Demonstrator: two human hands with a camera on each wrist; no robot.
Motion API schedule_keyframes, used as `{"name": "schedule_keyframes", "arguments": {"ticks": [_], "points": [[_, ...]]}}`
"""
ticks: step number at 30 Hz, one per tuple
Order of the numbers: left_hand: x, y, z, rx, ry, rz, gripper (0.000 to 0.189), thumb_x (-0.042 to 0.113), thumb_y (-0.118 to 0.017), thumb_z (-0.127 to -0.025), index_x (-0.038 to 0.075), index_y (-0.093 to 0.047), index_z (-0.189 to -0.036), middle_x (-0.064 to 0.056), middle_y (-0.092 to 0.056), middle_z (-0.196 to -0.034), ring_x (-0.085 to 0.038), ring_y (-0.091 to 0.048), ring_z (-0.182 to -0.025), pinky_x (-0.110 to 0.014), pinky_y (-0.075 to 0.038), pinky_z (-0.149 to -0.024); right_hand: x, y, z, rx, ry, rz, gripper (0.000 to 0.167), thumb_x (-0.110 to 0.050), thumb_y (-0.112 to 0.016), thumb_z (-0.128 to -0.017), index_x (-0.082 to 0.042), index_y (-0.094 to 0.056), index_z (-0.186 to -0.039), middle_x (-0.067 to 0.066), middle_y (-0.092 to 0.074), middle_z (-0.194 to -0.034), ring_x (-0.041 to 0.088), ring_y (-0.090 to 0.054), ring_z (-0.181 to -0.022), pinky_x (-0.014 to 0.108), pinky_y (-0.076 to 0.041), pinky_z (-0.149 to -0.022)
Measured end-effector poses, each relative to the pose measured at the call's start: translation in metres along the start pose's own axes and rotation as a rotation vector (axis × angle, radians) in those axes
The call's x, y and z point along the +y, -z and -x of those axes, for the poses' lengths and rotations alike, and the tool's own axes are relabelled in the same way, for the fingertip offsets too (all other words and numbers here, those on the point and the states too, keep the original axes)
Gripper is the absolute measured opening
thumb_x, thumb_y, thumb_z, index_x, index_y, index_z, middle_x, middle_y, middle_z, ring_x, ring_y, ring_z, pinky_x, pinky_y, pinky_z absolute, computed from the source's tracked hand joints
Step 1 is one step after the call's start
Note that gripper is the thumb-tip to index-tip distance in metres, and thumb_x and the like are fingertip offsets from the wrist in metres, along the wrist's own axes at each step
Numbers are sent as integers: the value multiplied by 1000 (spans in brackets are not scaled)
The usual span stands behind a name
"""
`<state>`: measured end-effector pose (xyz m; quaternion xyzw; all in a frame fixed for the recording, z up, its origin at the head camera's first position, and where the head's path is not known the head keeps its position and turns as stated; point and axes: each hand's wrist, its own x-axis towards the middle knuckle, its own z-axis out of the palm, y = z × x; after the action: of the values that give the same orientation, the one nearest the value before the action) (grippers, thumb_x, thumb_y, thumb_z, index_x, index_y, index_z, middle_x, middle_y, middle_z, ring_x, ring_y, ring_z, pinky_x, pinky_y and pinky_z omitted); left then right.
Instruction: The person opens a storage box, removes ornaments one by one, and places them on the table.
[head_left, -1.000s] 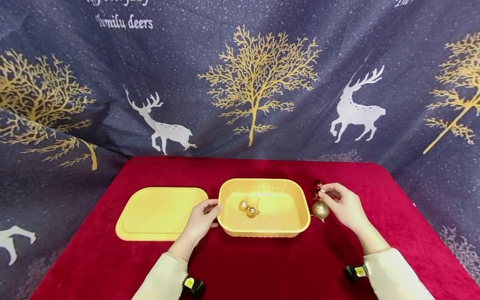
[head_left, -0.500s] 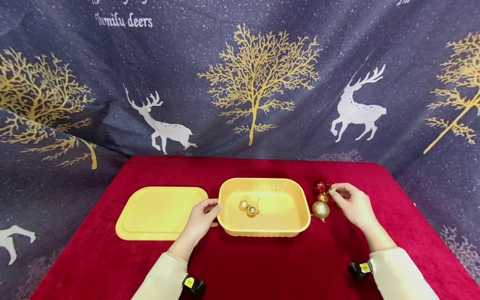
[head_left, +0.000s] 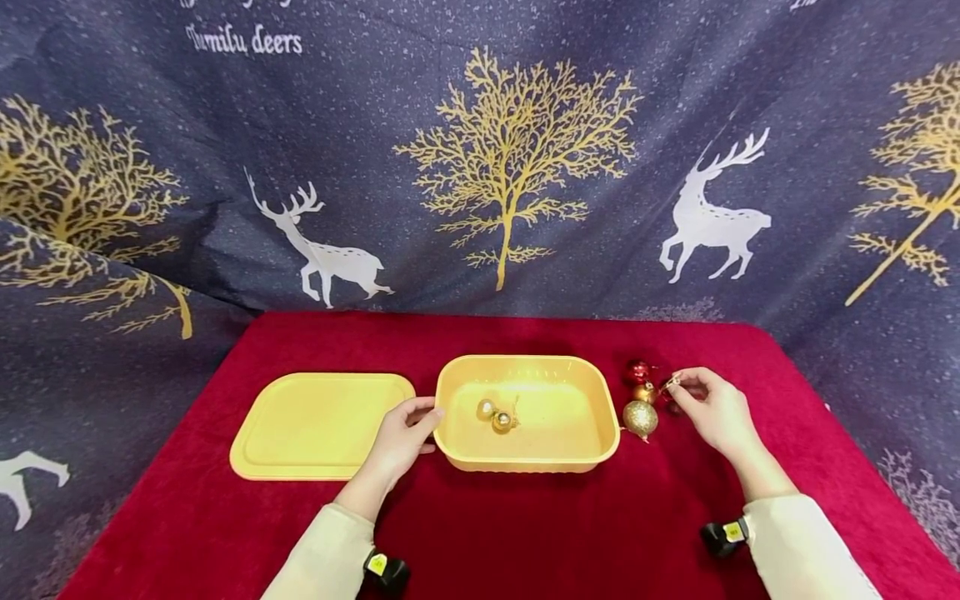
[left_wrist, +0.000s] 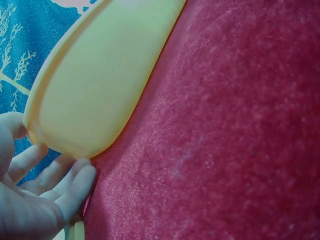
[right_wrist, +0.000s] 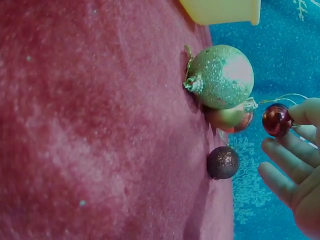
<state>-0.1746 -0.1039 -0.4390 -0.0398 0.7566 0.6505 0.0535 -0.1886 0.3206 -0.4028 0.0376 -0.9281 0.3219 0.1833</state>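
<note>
My left hand [head_left: 402, 435] holds the left end of a yellow plastic box [head_left: 525, 461], thumb at the rim and fingertips against the outer wall [left_wrist: 95, 90]. Inside lie two small gold Christmas balls [head_left: 502, 422]. To the right of the box, my right hand [head_left: 717, 410] pinches a small shiny red Christmas ball [right_wrist: 276, 120] near its cap and gold loop; it is raised off the cloth. Close by lie a large glittery gold ball [head_left: 640, 419], a smaller gold ball [head_left: 643, 393], a shiny red ball [head_left: 637, 371] and a dark glittery ball [right_wrist: 223, 162].
A flat yellow lid [head_left: 315, 429] lies left of the box on the red cloth [head_left: 525, 533] covering the table. Behind the table hangs a dark blue backdrop [head_left: 450, 125] with deer and trees. Each sleeve has a black wrist camera [head_left: 723, 538].
My right hand has shifted right, away from the gold balls, with the small red ball pinched. The smaller gold ball has come into sight. My left hand stays at the box.
</note>
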Motion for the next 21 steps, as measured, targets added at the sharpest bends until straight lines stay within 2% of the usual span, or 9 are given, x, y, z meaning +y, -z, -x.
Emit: {"name": "schedule_keyframes", "arguments": {"ticks": [7, 11, 14, 17, 21], "points": [[4, 0, 3, -9, -3, -2, 40, 19, -60, -93, -2, -53, -127, -21, -61, -117, -27, -62, -99, -40, -58, -73, 3, 2, 0, -28, 13, 89, 13, -16, -67, -85, -8, -68, -94, 9, -71, -87, -13, -52, -73, 14, -40, -65], [6, 0, 4, -10, 0, -2, 41, 19, -60, -93, -3, -53, -128, -22, -61, -117, -27, -61, -100, -41, -58, -73, 4, 2, 1, -53, 13, 110, 14, -18, -67, -86, -8, -69, -95, 10, -71, -91, 12, -65, -83, 22, -44, -68], [6, 0, 4, -12, 1, -5, 41, 19, -60, -93, -3, -53, -127, -21, -61, -117, -27, -62, -100, -40, -58, -73, 6, 2, 1, -76, 19, 125, 15, -19, -67, -86, -8, -69, -95, 13, -71, -95, 35, -64, -92, 34, -47, -71], [4, 0, 3, -12, 5, -7, 41, 19, -60, -93, -2, -53, -127, -22, -61, -117, -27, -62, -99, -39, -58, -73, 8, 1, 2, -101, 23, 127, 15, -19, -67, -86, -7, -69, -95, 15, -70, -97, 39, -63, -95, 42, -48, -74], [3, 0, 3, -11, 3, -11, 41, 20, -60, -93, -2, -54, -127, -22, -61, -117, -27, -62, -99, -39, -58, -73, 11, -1, 3, -122, 25, 128, 14, -18, -67, -85, -7, -69, -93, 16, -69, -99, 39, -62, -97, 44, -47, -77]]}}
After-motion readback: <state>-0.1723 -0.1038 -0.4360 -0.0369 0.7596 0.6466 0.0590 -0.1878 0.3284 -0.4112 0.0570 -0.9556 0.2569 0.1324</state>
